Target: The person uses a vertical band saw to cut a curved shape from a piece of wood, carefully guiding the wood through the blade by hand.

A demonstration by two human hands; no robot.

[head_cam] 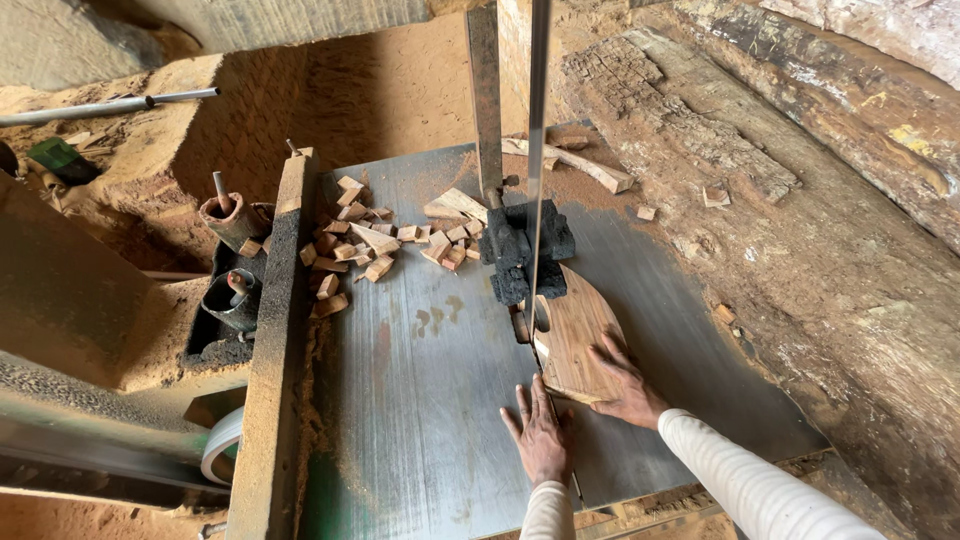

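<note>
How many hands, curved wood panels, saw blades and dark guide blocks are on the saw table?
Hands: 2, left hand and right hand
Curved wood panel: 1
Saw blade: 1
Dark guide block: 1
Total: 5

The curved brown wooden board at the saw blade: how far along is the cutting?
Done: the curved brown wooden board has one rounded edge; small wood offcuts lie piled. In hand: left hand and right hand press it at the thin vertical blade. Left: cannot tell.

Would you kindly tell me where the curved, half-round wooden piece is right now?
In the head view, the curved, half-round wooden piece lies flat on the grey metal saw table, right of the vertical band-saw blade, under the right hand.
</note>
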